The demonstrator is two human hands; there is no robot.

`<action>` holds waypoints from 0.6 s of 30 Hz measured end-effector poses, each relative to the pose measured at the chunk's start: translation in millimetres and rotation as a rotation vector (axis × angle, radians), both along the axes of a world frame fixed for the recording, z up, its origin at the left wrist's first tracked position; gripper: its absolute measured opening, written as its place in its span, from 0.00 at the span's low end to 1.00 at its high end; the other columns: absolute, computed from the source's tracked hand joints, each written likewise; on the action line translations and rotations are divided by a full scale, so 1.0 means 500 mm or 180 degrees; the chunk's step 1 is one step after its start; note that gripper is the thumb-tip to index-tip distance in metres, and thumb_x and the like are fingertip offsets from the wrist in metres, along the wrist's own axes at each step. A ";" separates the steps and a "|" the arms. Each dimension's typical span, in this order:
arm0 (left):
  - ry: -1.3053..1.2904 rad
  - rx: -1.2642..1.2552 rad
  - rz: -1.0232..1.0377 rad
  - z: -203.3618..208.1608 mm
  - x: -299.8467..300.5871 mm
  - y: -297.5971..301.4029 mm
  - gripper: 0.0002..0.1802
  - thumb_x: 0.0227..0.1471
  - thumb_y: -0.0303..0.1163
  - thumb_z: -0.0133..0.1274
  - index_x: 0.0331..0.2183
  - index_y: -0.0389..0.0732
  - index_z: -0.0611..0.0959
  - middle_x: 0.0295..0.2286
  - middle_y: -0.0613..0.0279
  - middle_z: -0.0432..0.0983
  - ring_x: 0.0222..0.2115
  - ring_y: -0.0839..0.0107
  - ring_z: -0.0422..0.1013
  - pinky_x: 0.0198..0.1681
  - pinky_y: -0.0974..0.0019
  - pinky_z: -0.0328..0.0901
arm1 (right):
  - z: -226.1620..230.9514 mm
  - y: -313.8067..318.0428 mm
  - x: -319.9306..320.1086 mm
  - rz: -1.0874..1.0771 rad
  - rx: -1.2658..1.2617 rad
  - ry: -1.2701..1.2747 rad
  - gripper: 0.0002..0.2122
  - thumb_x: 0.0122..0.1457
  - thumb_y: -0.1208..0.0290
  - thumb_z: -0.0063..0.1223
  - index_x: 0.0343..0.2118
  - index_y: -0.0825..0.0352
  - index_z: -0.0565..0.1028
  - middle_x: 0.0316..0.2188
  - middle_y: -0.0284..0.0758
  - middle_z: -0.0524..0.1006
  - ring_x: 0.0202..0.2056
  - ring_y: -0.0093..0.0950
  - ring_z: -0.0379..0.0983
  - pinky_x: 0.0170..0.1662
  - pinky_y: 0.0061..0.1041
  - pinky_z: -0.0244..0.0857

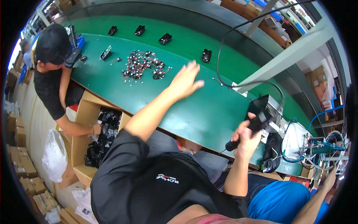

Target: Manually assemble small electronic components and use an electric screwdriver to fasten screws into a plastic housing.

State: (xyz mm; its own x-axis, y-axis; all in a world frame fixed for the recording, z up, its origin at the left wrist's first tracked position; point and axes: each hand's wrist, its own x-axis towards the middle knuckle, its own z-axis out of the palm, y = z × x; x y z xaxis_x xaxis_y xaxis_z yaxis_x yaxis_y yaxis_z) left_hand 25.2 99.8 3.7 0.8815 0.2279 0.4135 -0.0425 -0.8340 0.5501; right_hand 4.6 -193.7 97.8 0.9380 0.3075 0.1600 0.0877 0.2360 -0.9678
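Note:
My left hand point(185, 81) reaches over the green table point(179, 115) with its fingers stretched out and nothing in them. It is just right of a pile of small black parts with red wires point(143, 66). Over the table's near edge at the right, my right hand point(247, 140) is wrapped round a black electric screwdriver point(261, 121). The screwdriver tilts, its thin bit pointing down to the left. A black cord point(220, 48) loops from its upper end. Beyond my left hand, several black housings point(165, 39) lie spaced along a brighter green strip point(188, 46).
At the left a co-worker point(52, 74) reaches into a cardboard box point(84, 164) of black parts. A grey metal post point(287, 54) slants over the table's right side. Beyond the screwdriver stand a black box point(259, 104) and a tubed fixture point(324, 147), near another person's hand point(330, 179).

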 end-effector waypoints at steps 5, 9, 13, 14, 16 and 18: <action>-0.1025 -0.0085 0.0352 -0.014 -0.415 -0.016 0.07 0.46 0.25 0.61 0.32 0.38 0.84 0.31 0.59 0.78 0.34 0.61 0.74 0.40 0.59 0.67 | 0.012 0.223 0.007 0.1247 -0.1703 -0.0828 0.26 0.49 0.74 0.66 0.52 0.67 0.67 0.31 0.37 0.80 0.31 0.30 0.78 0.35 0.28 0.71; -0.0251 -0.1263 0.2630 -0.114 -0.677 0.042 0.07 0.54 0.24 0.56 0.36 0.34 0.83 0.29 0.62 0.74 0.29 0.76 0.69 0.33 0.72 0.65 | -0.057 0.455 0.008 0.1383 -0.2640 -0.1877 0.29 0.48 0.73 0.64 0.55 0.58 0.66 0.36 0.47 0.80 0.39 0.47 0.78 0.43 0.44 0.71; 0.0409 -0.1518 0.3379 -0.281 -0.910 0.079 0.11 0.51 0.28 0.59 0.38 0.35 0.83 0.30 0.58 0.78 0.28 0.71 0.73 0.36 0.69 0.69 | -0.117 0.574 -0.012 0.1136 -0.3258 -0.2721 0.32 0.46 0.66 0.69 0.56 0.56 0.66 0.40 0.46 0.80 0.41 0.47 0.78 0.44 0.44 0.71; 0.0527 -0.1514 0.3476 -0.316 -0.946 0.090 0.12 0.50 0.28 0.59 0.38 0.36 0.83 0.31 0.55 0.80 0.29 0.67 0.76 0.37 0.66 0.70 | -0.129 0.584 -0.007 0.1022 -0.3461 -0.2781 0.33 0.47 0.67 0.67 0.57 0.56 0.65 0.44 0.43 0.79 0.42 0.46 0.78 0.43 0.45 0.72; 0.0859 -0.1956 0.3490 -0.363 -0.989 0.094 0.15 0.49 0.31 0.61 0.39 0.35 0.83 0.29 0.55 0.81 0.31 0.66 0.77 0.38 0.65 0.71 | -0.136 0.589 0.009 0.0901 -0.3558 -0.2883 0.33 0.47 0.63 0.69 0.57 0.57 0.65 0.44 0.43 0.79 0.41 0.46 0.78 0.42 0.45 0.72; 0.1280 -0.2166 0.3599 -0.410 -1.015 0.091 0.17 0.47 0.33 0.62 0.39 0.35 0.83 0.29 0.53 0.81 0.32 0.62 0.78 0.40 0.63 0.71 | -0.131 0.602 0.008 0.0743 -0.3949 -0.2678 0.32 0.49 0.63 0.67 0.58 0.56 0.65 0.45 0.42 0.79 0.41 0.44 0.79 0.42 0.42 0.72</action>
